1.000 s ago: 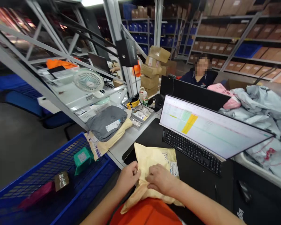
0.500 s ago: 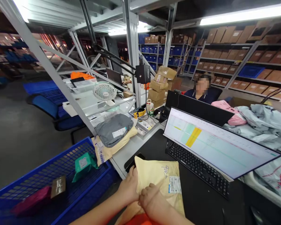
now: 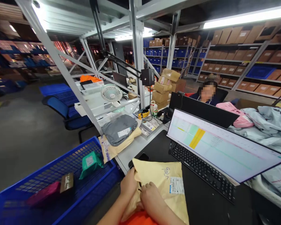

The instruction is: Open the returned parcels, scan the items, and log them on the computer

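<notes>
A pale yellow mailing bag (image 3: 164,181) with a white label and handwriting lies on the black desk mat (image 3: 196,193) in front of me. My left hand (image 3: 128,187) grips its near left edge, fingers closed on the plastic. My right hand (image 3: 152,198) pinches the same bag just beside the left hand, knuckles up. A dark phone (image 3: 140,157) peeks out from under the bag's far corner.
A keyboard (image 3: 201,170) and wide monitor (image 3: 222,147) stand to the right. A grey parcel (image 3: 120,128) on another yellow bag lies at the desk's left. A blue crate (image 3: 49,187) holds a green packet (image 3: 91,162). A person sits behind a second monitor (image 3: 201,107); grey bags (image 3: 267,125) pile right.
The camera has tilted up, so the hands and bag sit lower in view. Both hands have closed together on the bag's near left edge.
</notes>
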Demonstrator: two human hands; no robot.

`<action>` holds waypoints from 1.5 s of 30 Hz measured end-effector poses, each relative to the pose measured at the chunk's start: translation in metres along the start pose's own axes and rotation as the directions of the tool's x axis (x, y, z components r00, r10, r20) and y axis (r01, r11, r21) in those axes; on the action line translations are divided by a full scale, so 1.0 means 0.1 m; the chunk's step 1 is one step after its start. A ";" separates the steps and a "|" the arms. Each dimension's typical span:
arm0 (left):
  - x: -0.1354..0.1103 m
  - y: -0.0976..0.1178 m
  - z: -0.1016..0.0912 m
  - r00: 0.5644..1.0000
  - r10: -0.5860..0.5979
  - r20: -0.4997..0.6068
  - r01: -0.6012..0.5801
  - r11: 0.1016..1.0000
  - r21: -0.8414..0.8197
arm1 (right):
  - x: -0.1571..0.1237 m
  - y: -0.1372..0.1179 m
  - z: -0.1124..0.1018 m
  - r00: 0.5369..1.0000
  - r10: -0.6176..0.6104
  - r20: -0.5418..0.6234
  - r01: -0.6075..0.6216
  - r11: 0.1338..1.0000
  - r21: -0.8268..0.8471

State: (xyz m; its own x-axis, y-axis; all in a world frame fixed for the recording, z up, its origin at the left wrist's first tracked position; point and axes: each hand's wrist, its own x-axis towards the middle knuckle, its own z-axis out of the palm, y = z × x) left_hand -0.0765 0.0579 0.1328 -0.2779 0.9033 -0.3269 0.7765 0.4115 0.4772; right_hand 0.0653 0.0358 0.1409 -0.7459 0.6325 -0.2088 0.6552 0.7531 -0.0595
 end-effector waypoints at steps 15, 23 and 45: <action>0.36 0.23 -0.10 0.994 0.065 -0.088 -0.081 0.979 -0.185 | -1.18 0.73 -0.45 0.936 0.251 -0.247 -0.214 0.962 0.169; 0.06 0.65 -0.31 0.933 0.357 -0.046 -0.326 0.783 -0.530 | -0.91 0.66 -0.85 0.817 0.371 -0.442 -0.185 0.894 0.408; -0.76 1.56 -0.10 0.781 0.580 -0.231 -0.502 0.363 -0.785 | -1.35 0.17 -1.04 0.538 0.841 -0.054 -0.839 0.541 0.062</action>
State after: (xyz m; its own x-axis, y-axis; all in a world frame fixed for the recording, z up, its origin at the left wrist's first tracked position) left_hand 0.0599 0.0543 0.2406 0.1030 0.9722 0.2104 -0.0231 -0.2092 0.9776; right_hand 0.1646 -0.0182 0.2692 0.1433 0.9836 -0.1093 0.9875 -0.1347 0.0821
